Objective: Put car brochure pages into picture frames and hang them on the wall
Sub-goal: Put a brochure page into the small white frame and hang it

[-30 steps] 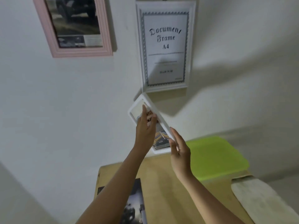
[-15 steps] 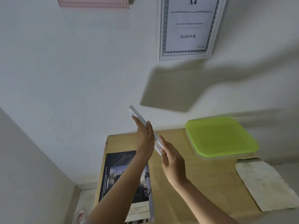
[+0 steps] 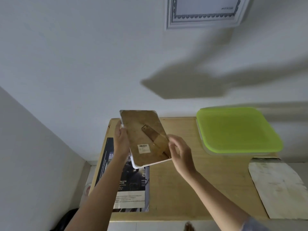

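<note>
Above table (image 3: 183, 189): frame (image 3: 145, 139) back up, barcode sticker (image 3: 143, 148) unreadable.

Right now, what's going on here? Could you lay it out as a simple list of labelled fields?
Held item: small picture frame, brown backing board toward the camera, barcode sticker on it
Left hand: grips the frame's left edge
Right hand: at the frame's right edge, fingers curled; contact unclear
Table: light wood, against the wall
On table, left: car brochure, partly under the frame
On table, right: container with green lid
Wall: white document frame, only its lower part in view
</note>
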Available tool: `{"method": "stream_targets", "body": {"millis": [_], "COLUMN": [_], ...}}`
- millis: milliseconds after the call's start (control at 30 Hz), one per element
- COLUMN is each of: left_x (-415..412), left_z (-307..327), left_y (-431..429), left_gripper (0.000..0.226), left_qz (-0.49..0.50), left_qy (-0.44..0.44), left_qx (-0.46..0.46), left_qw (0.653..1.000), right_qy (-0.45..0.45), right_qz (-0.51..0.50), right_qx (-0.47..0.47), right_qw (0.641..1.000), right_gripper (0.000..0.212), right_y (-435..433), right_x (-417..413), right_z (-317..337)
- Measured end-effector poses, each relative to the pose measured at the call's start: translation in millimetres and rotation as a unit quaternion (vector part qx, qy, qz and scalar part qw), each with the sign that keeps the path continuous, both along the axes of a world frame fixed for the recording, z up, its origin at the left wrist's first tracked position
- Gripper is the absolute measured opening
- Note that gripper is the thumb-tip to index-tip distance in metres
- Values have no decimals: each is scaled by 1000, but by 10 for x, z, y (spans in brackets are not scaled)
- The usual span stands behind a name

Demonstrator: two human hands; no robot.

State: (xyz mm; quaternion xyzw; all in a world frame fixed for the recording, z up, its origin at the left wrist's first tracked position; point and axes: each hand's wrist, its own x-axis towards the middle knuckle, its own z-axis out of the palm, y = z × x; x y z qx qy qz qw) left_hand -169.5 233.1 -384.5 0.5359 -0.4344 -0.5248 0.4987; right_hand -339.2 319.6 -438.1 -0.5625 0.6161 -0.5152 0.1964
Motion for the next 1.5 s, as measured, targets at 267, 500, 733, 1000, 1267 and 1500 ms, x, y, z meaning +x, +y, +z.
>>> {"method": "stream_targets", "body": {"millis": [267,500,733,1000,1267,1500], "left_x": [-188,-516,-637,-618,-586,-373], "left_z": [-634,-1181,-1322,-1336,-1318,-1330], "left_y": [216,308,417,462,671,922], "left_gripper": [33,34,43,52,66,117], "left_qz": [-27,-74,-91,-127,-185,-297], "left_qy": [22,-71,-227,-295,-342,-372], "left_qx": [100,118,114,83,76,65], "left_qw": [994,988,963,943,918,877], "right_qy": [-271,-161,-21,-20,15,81], "right_qz": [-62,-111,-142,-159,-147,-98], "right_qx": [261,271,260,257,287,337], "right_qw": [925,942,955,953,947,933], "right_gripper": [29,28,39,39,37,45], "right_y": [31,382,570,599,254,-425], "right_x": [-290,-533,-480,-406,-574,-727], "right_z": [-527,-737,-819,-854,-782,-757]}}
